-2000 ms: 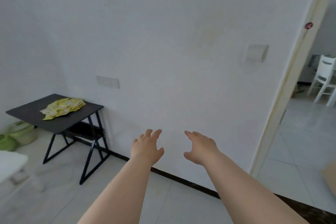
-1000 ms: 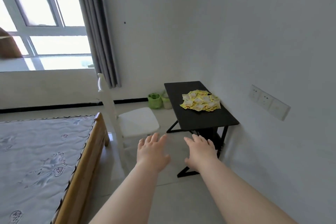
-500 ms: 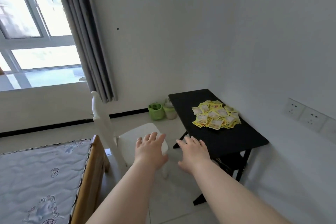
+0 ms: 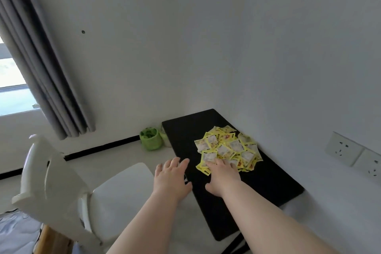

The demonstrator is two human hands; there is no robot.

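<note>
A pile of several yellow sachets (image 4: 227, 148) lies on a small black table (image 4: 272, 183) against the right wall. My right hand (image 4: 222, 177) is stretched out over the table, fingers straight, its fingertips in front of the near edge of the pile; contact cannot be told. My left hand (image 4: 170, 177) hovers palm down with fingers spread, beside the table's left edge and above the white chair (image 4: 115, 198). Neither hand holds anything.
The white chair's backrest (image 4: 43, 173) stands at the left. A green pot (image 4: 150, 139) sits on the floor by the table's far corner. Grey curtain (image 4: 41, 72) hangs at the left, wall sockets (image 4: 354, 151) at the right, a bed corner (image 4: 18, 231) bottom left.
The view has swung from the doorway wall to the table corner and come closer. Both hands have advanced; the right hand now reaches over the table to the sachet pile.
</note>
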